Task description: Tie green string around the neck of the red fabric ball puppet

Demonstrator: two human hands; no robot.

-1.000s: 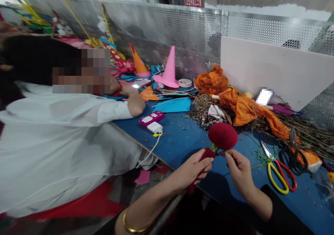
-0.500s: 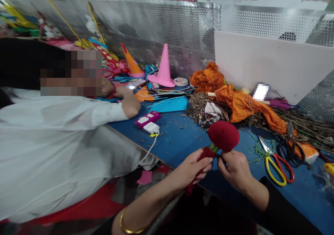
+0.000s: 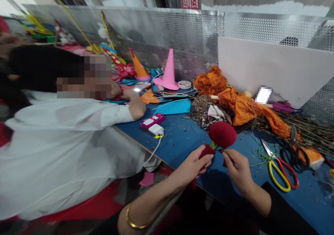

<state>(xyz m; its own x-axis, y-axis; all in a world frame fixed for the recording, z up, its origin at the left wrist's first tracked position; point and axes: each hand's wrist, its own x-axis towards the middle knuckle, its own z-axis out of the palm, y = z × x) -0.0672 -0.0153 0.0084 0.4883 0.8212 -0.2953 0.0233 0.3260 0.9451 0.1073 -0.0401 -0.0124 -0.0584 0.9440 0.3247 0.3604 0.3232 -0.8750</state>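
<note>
A red cloth bundle (image 3: 222, 134) with a round stuffed head is held above the table's near edge. Green cord (image 3: 213, 145) is wound round its narrow neck. My left hand (image 3: 196, 162) grips the gathered cloth just below that winding. Close to the right of the neck, my right hand (image 3: 238, 167) is pinched closed; the small dark bit at its fingertips is too small to name. To its right lie scissors with yellow and red handles (image 3: 284, 177), beside a tangle of loose green string (image 3: 262, 153).
Black-handled scissors (image 3: 294, 146), crumpled orange cloth (image 3: 242, 110) and dry stalks (image 3: 317, 132) lie on the right of the blue table (image 3: 180, 141). Further left are a purple box (image 3: 152, 121), a white charger (image 3: 156, 129) and a pink cone hat (image 3: 169, 73). A person in white (image 3: 78, 134) leans there.
My right hand has drawn slightly away from the bundle's neck, to the right. The left hand keeps its grip. The whole view has shifted a little.
</note>
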